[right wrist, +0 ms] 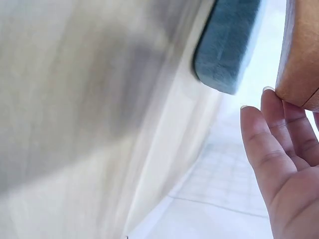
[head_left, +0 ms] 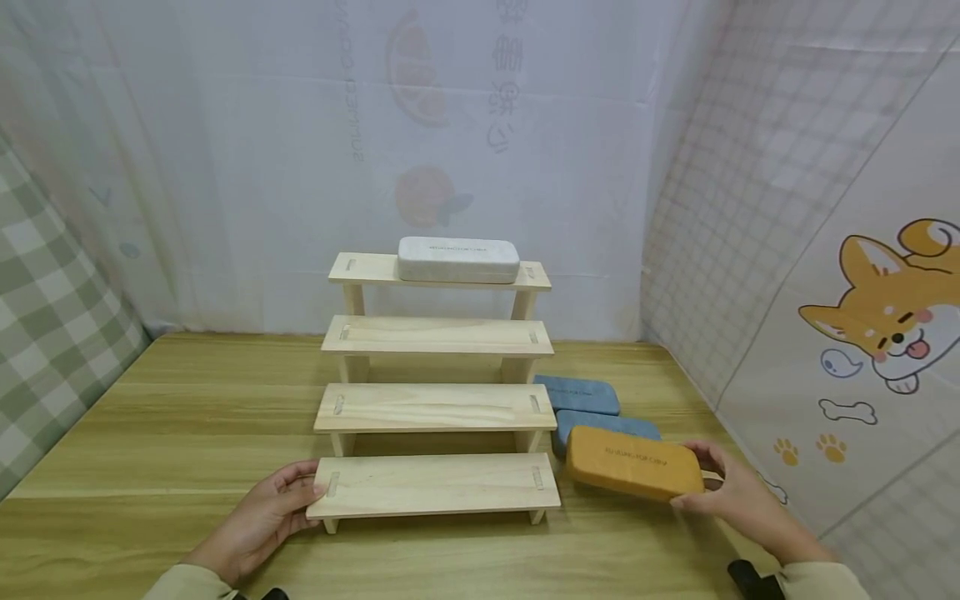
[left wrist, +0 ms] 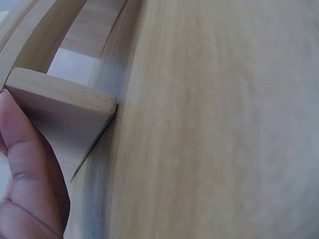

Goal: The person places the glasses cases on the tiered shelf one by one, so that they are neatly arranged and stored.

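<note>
A four-step wooden display riser (head_left: 435, 485) stands in the middle of the table. My left hand (head_left: 262, 517) grips the left end of its lowest step, thumb on top; in the left wrist view a finger (left wrist: 30, 169) lies against the step's side support (left wrist: 65, 94). My right hand (head_left: 731, 492) pinches the right end of an orange glasses case (head_left: 633, 462), held tilted above the table right of the riser. That case (right wrist: 301, 55) is only partly in the right wrist view, above the fingertips. A grey-white glasses case (head_left: 459, 260) lies on the top step.
Two blue glasses cases (head_left: 577, 393) lie on the table right of the riser, the nearer one partly behind the orange case. A white printed curtain (head_left: 247, 183) hangs behind the table (head_left: 187, 417), with a cartoon-dog sheet (head_left: 795, 317) at right and green checked cloth (head_left: 56, 292) at left.
</note>
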Available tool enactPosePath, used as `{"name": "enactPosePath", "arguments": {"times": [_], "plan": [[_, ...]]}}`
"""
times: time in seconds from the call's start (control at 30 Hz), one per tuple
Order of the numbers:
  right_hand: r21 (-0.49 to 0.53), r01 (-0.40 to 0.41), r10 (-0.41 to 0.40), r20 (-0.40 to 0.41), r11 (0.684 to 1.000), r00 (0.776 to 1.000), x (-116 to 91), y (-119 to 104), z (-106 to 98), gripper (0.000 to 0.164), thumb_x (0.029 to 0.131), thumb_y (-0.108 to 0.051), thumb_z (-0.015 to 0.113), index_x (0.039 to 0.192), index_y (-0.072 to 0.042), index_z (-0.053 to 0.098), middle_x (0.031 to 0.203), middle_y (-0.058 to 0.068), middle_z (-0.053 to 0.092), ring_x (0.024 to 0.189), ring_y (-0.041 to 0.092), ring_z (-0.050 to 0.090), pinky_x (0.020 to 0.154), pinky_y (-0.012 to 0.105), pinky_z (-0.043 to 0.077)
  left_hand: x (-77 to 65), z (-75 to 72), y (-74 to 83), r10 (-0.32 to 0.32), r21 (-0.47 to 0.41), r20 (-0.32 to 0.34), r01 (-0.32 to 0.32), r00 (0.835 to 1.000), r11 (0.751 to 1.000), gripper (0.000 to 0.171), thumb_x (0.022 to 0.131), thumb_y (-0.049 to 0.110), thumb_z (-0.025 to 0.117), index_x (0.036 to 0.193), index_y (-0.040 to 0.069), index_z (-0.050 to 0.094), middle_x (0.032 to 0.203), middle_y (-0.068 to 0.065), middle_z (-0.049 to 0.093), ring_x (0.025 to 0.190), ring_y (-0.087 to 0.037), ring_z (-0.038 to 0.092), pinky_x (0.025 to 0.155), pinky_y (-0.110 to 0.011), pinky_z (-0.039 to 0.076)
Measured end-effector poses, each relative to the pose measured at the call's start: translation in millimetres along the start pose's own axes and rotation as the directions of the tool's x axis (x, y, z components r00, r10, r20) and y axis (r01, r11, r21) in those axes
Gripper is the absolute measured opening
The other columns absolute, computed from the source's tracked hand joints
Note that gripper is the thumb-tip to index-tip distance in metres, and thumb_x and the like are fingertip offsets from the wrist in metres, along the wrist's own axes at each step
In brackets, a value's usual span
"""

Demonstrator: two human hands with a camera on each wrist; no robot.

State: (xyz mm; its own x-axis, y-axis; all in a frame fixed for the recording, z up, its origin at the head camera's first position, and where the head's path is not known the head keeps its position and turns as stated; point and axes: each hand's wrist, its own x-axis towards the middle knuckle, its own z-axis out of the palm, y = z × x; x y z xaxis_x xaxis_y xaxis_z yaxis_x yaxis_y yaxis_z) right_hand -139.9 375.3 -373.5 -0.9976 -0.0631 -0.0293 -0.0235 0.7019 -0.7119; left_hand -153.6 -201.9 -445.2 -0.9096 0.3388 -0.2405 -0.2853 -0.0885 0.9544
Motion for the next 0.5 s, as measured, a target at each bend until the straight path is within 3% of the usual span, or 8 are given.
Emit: {"name": "enactPosePath", "arguments": {"times": [0.13,0.2,0.5], "plan": [[-0.007,0.014,-0.014,-0.023,1.0,1.0,2,0,-4,0.086,0.071,-0.012,0.085,0.136,0.013,0.034,0.127,0.028,0.047,0.1,-0.004,0.051,0.079,0.02,0.052,0.0,-0.3,-0.3,-0.001,0.0,-0.003,0.001,1.0,1.0,0.071,0.097,0.013,0.056,0.144,-0.017,0.011,0.108,0.002,0.059,0.091,-0.012,0.061,0.076,-0.029,0.052],[-0.004,0.028,-0.028,-0.035,1.0,0.999,3,-1,-6,0.085,0.071,-0.011,0.085,0.135,0.013,0.035,0.126,0.028,0.048,0.095,-0.013,0.046,0.078,0.018,0.051,0.0,-0.3,-0.3,-0.003,-0.002,-0.005,0.003,1.0,1.0,0.072,0.097,0.013,0.056,0.144,-0.017,0.01,0.108,0.001,0.059,0.091,-0.012,0.061,0.076,-0.029,0.052],[-0.001,0.059,-0.059,-0.061,0.998,0.996,9,-13,-22,0.079,0.077,-0.01,0.081,0.137,0.011,0.034,0.128,0.027,0.047,0.093,-0.013,0.048,0.076,0.017,0.051,0.2,-0.7,-0.3,0.002,-0.002,0.004,-0.002,1.0,1.0,0.071,0.097,0.013,0.056,0.144,-0.017,0.011,0.108,0.002,0.059,0.091,-0.012,0.06,0.076,-0.029,0.052]]}}
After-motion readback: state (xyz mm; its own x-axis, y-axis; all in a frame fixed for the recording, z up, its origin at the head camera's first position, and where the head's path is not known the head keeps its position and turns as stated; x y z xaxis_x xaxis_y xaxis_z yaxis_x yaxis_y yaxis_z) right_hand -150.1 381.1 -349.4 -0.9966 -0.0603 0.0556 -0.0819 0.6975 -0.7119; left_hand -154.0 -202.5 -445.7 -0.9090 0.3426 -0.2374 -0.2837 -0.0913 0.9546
